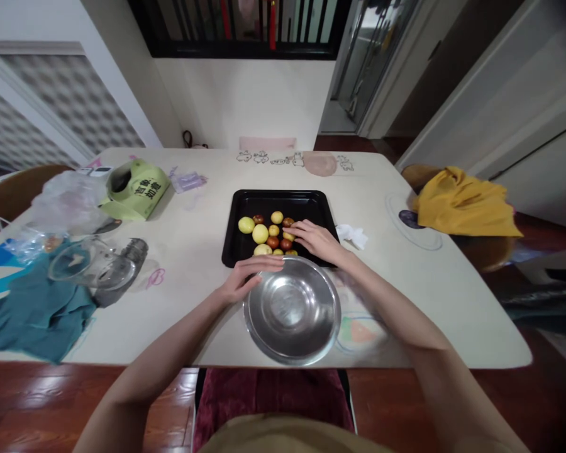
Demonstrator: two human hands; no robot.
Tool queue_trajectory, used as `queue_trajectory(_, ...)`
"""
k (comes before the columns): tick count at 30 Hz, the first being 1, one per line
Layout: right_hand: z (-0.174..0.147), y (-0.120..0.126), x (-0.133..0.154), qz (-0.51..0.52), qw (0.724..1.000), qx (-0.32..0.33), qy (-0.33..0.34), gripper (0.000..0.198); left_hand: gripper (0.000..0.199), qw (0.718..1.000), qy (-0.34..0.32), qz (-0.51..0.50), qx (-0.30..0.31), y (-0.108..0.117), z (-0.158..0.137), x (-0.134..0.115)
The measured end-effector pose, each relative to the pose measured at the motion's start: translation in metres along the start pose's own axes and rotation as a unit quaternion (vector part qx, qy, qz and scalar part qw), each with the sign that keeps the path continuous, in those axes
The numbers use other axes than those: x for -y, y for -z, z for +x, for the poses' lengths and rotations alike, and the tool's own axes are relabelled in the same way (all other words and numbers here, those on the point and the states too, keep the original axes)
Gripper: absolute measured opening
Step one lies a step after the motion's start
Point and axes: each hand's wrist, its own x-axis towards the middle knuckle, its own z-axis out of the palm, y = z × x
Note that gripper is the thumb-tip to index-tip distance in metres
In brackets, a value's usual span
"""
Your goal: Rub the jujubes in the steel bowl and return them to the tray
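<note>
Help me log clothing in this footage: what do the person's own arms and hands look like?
The left arm and right arm show no sleeves. The left hand and right hand are ungloved, with no watch, bracelet or marking visible on either side.

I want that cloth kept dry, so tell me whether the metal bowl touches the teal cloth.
Apart: the head view shows bare tabletop and the left forearm between the metal bowl and the teal cloth.
</note>
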Motion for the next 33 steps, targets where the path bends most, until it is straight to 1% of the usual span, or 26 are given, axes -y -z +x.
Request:
queue_trajectory(4, -0.006, 0.007, -0.002, 0.036, 0.999, 0.006, 0.002, 0.031, 0.046, 1.000, -0.014, -0.004, 0.009, 0.000, 0.000, 0.000)
queue_trajectory(6, -0.008, 0.009, -0.002, 0.061, 0.998, 0.015, 0.004, 0.028, 0.047, 1.000, -0.021, -0.012, 0.014, 0.001, 0.001, -0.001)
queue_trajectory(11, -0.009, 0.007, -0.003, 0.084, 0.996, 0.032, 0.009, 0.028, 0.048, 1.000, -0.014, -0.017, 0.022, 0.001, 0.002, -0.005)
queue_trajectory(13, -0.008, 0.011, -0.002, 0.086, 0.996, 0.031, 0.011, 0.029, 0.048, 1.000, -0.010, -0.016, 0.024, 0.001, 0.002, -0.005)
queue_trajectory(16, -0.009, 0.028, 0.009, 0.102, 0.995, 0.005, 0.006, 0.029, 0.048, 1.000, -0.012, -0.013, 0.023, 0.001, 0.000, -0.005)
queue_trajectory(19, -0.013, 0.053, 0.034, 0.144, 0.989, -0.016, 0.022, 0.027, 0.047, 1.000, -0.023, 0.002, 0.014, 0.000, -0.002, -0.002)
queue_trajectory(21, -0.017, 0.065, 0.054, 0.179, 0.983, 0.016, 0.048, 0.025, 0.048, 0.999, -0.031, 0.021, -0.012, -0.002, -0.005, 0.000)
queue_trajectory(24, -0.022, 0.067, 0.079, 0.207, 0.967, 0.108, 0.098, 0.020, 0.050, 0.996, -0.048, 0.053, -0.059, -0.005, -0.008, 0.002)
queue_trajectory(26, -0.023, 0.059, 0.090, 0.207, 0.956, 0.166, 0.124, 0.019, 0.051, 0.994, -0.056, 0.068, -0.070, -0.006, -0.009, 0.003)
queue_trajectory(28, -0.023, 0.048, 0.096, 0.194, 0.950, 0.203, 0.138, 0.019, 0.051, 0.993, -0.055, 0.077, -0.069, -0.005, -0.009, 0.003)
queue_trajectory(30, -0.022, 0.038, 0.099, 0.179, 0.948, 0.223, 0.142, 0.020, 0.053, 0.993, -0.051, 0.079, -0.065, -0.005, -0.009, 0.002)
queue_trajectory(33, -0.021, 0.027, 0.098, 0.165, 0.949, 0.232, 0.137, 0.024, 0.053, 0.994, -0.044, 0.081, -0.061, -0.004, -0.009, 0.001)
